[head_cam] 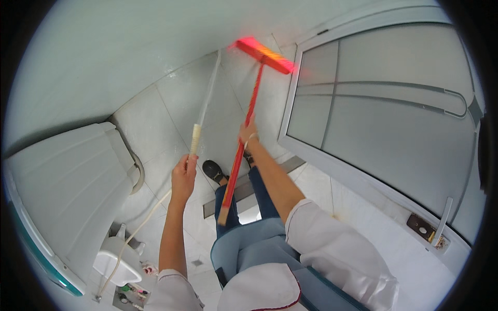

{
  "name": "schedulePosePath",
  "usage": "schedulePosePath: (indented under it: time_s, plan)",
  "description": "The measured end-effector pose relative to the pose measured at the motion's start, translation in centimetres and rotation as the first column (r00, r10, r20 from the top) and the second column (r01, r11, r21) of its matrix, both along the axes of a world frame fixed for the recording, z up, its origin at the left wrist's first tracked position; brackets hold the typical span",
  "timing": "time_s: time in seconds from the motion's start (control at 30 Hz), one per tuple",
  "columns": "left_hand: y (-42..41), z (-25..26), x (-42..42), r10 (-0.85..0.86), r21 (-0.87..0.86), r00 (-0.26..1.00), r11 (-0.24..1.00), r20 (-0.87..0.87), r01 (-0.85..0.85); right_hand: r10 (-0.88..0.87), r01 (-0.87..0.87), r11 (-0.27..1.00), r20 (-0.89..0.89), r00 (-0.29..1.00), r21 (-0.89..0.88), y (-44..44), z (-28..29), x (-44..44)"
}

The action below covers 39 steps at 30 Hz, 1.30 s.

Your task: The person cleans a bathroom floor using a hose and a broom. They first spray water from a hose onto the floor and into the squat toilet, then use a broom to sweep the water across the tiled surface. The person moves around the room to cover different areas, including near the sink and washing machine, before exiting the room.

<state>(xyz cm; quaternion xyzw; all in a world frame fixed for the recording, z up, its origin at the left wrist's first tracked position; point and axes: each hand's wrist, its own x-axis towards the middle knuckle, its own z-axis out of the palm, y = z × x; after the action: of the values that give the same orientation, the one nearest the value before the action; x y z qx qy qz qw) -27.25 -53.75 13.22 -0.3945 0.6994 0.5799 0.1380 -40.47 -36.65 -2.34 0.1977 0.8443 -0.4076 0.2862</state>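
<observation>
My left hand (184, 179) is closed around a cream hose, near its pale, ribbed end piece (195, 136). From that end a stream of water (210, 89) runs ahead over the tiled floor. My right hand (248, 132) grips the red patterned handle of a broom (255, 97). The broom head (266, 56), red with bright pink and orange bristles, lies by the door's lower corner and looks blurred. The handle's bare rear end hangs over my left leg.
A frosted-glass door (381, 105) with a metal frame stands at the right. At the left is a white washing machine (70, 167); below it a white basin-like fixture (120, 260) and a floor recess (130, 297) with small items. A grey threshold strip (291, 164) crosses the floor by my feet.
</observation>
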Motion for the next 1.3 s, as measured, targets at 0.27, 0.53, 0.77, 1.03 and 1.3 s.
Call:
schedulePosePath:
  time_s: [0.27,0.53,0.77,1.03,1.3]
  plan:
    - [-3.6,-4.2,2.5,0.131,-0.032,0.99,0.991,0.052,-0.129,0.17,0.105,0.892,0.543,0.822,-0.439,7.8,11.2,3.8]
    - [-0.5,-6.6,9.5,0.544,0.016,0.831,0.836,0.115,-0.549,0.184,-0.125,0.945,0.176,0.967,-0.301,8.1,7.1,-3.4]
    - [5.0,-5.4,13.6,0.787,0.023,0.606,0.608,0.117,-0.794,0.732,-0.769,0.632,0.402,0.55,-0.099,14.0,13.6,-0.7]
    - [7.8,-5.5,14.2,0.873,0.071,0.459,0.453,0.168,-0.889,0.977,-0.998,0.003,0.213,-0.01,-0.064,-3.4,-1.5,-0.1]
    - [5.8,-5.1,16.7,0.802,-0.07,0.581,0.593,0.137,-0.802,0.992,-0.99,0.027,0.13,0.009,-0.141,-0.4,7.4,-3.3]
